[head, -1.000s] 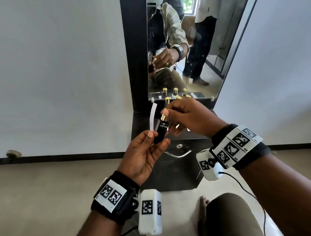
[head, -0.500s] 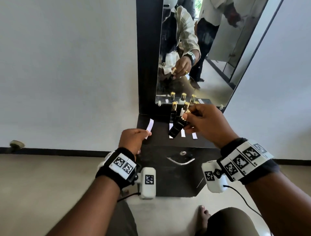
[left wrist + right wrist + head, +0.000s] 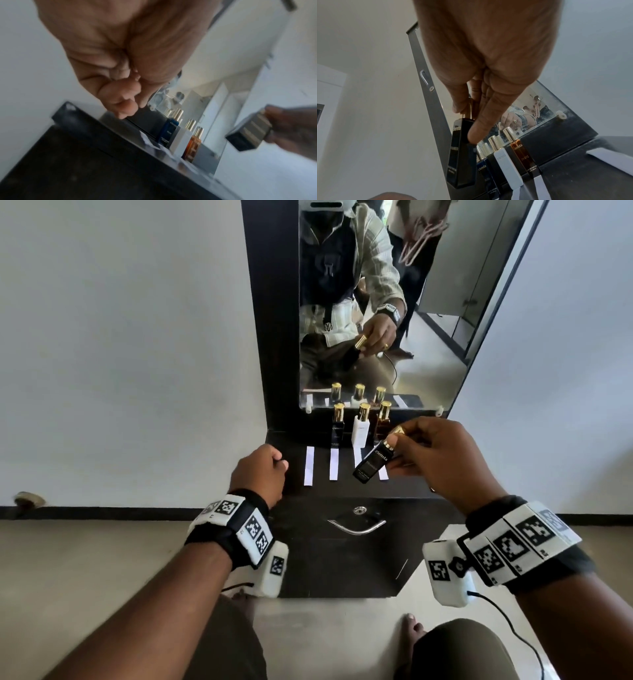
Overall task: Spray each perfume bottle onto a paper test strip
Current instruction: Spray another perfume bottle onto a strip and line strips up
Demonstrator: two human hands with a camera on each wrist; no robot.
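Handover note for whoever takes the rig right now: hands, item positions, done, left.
Right hand: grips the black rectangular perfume bottle with gold cap, tilted above the dark cabinet top.
Left hand: curled, holds nothing, at the top's left edge.
Navy bottle, white bottle and amber bottle stand in a row before the mirror.
White paper test strips lie flat in front of them.
Done: cannot tell which strips are sprayed.
Left: probably set the black bottle down, then check the strips.

Black wristbands [image 3: 227, 537] — checkered white markers
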